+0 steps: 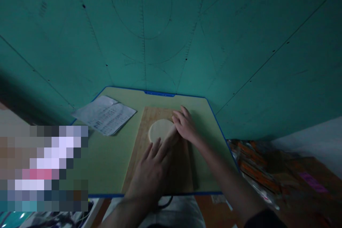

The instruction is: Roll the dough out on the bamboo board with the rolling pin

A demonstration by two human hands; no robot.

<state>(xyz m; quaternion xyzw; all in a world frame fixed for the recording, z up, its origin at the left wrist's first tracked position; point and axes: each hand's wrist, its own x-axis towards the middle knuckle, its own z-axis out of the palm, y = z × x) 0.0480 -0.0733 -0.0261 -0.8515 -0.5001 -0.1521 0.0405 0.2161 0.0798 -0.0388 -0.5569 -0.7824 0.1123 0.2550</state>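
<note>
A pale round flat sheet of what looks like dough (160, 130) lies on a wooden board (136, 164). My left hand (153, 171) reaches over its near side, fingers spread and the tips touching the near edge. One finger of this hand stretches towards the right edge of the sheet. At that right edge is my right hand (185, 125), its fingers stretched out and apart, the tips beside or on the rim. Its thumb is hidden. The near right part of the sheet is covered by my hands, and whether the edge there is lifted I cannot tell.
The board lies on a pale tabletop (107, 164) with a blue rim. Printed papers (107, 115) lie at its left, partly over the edge. Behind stands a green wall (160, 42) with drawn lines. Plastic-wrapped packages (253, 164) and a cardboard box (307, 171) are low on the right.
</note>
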